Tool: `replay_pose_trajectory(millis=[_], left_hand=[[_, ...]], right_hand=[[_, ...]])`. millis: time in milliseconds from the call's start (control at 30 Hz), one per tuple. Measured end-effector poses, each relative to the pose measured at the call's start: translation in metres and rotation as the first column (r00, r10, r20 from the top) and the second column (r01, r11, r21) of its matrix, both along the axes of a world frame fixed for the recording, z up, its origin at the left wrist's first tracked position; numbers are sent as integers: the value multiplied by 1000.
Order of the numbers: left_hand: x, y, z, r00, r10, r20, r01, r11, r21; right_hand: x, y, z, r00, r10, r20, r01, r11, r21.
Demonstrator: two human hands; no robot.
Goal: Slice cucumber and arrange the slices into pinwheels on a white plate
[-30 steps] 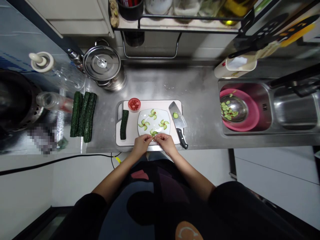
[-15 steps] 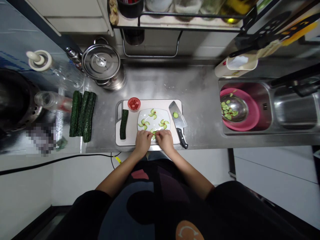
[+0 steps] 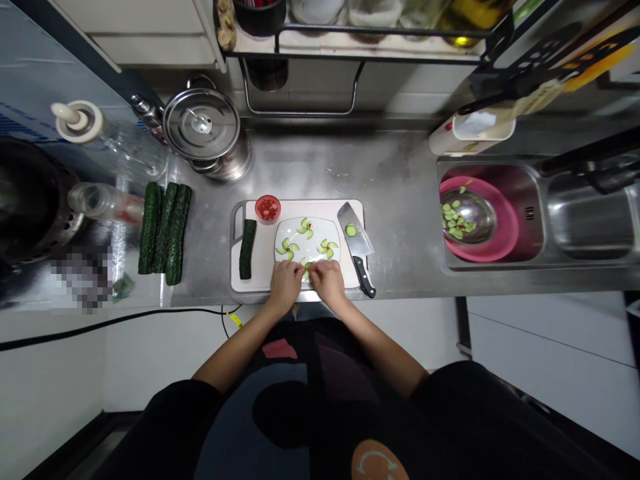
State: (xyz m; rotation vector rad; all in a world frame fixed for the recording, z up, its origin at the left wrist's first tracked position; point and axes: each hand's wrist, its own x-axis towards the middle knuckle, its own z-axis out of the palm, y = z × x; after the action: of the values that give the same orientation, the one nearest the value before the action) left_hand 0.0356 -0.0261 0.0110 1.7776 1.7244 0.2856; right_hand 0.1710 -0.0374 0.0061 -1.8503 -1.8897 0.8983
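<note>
A white square plate (image 3: 320,231) lies on a pale cutting board (image 3: 260,273) and carries pinwheel shapes made of cucumber slices (image 3: 289,247). My left hand (image 3: 285,285) and my right hand (image 3: 329,281) sit side by side at the plate's near edge. Their fingertips are pinched together over the nearest cucumber pinwheel (image 3: 307,267), which they partly hide. A cleaver (image 3: 356,243) with one cucumber slice on its blade lies right of the plate. A half cucumber (image 3: 247,249) rests on the board's left side. A small red dish (image 3: 268,208) stands at the board's far left corner.
Three whole cucumbers (image 3: 165,228) lie left of the board beside a glass bottle (image 3: 103,202). A lidded steel pot (image 3: 205,130) stands at the back left. The sink at right holds a pink basin (image 3: 500,230) with a steel bowl of cucumber scraps (image 3: 457,220). A black cable (image 3: 115,321) runs along the counter's front.
Both hands have moved slightly forward onto the plate's near edge and closed in over the nearest pinwheel. Since half a second ago they have hardly moved.
</note>
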Motion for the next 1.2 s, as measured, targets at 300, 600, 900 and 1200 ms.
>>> replay_pose_trajectory(millis=[300, 600, 900, 1200], left_hand=[[-2, 1, 2, 1000, -8, 25, 8, 1000, 8], [-3, 0, -1, 999, -26, 29, 25, 999, 25], [-5, 1, -1, 998, -14, 54, 13, 1000, 21], [-5, 1, 0, 998, -19, 65, 19, 1000, 5]], right_hand=[[1, 0, -3, 1000, 15, 8, -15, 1000, 0], [1, 0, -4, 1000, 19, 15, -19, 1000, -5], [1, 1, -3, 1000, 21, 11, -21, 1000, 4], [1, 0, -2, 999, 45, 21, -45, 999, 1]])
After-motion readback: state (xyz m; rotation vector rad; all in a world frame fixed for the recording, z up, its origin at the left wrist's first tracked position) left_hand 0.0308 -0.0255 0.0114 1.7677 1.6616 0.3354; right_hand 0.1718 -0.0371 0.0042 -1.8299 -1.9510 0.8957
